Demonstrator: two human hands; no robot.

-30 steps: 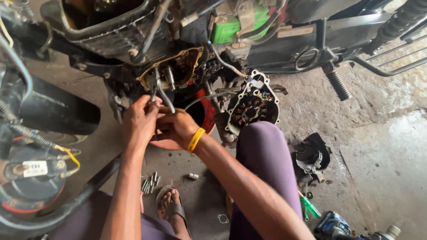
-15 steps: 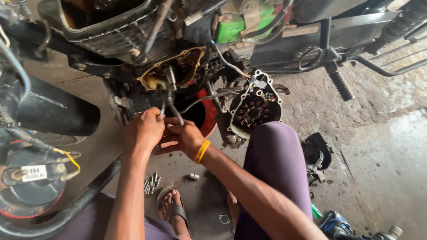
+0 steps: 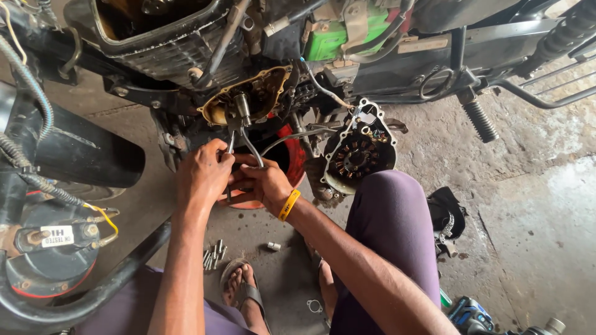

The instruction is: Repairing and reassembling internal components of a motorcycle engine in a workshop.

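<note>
Here | left hand (image 3: 202,174) clenched on the pliers (image 3: 243,138) handles; right hand (image 3: 264,185) grasping them just beside it | pliers' long axis rises away from both hands; tip touching the open engine case (image 3: 261,93) | left hand nearer

Dull, oil-stained cast metal is seen on the open golden-brown engine case (image 3: 248,99). Bare steel with a worn sheen is shown by the two-handled pliers-like tool (image 3: 243,133). Copper windings are set in the grey metal stator cover (image 3: 357,152). The concrete floor (image 3: 534,205) is rough and matt. Smooth plastic forms the yellow wristband (image 3: 289,205).
</note>
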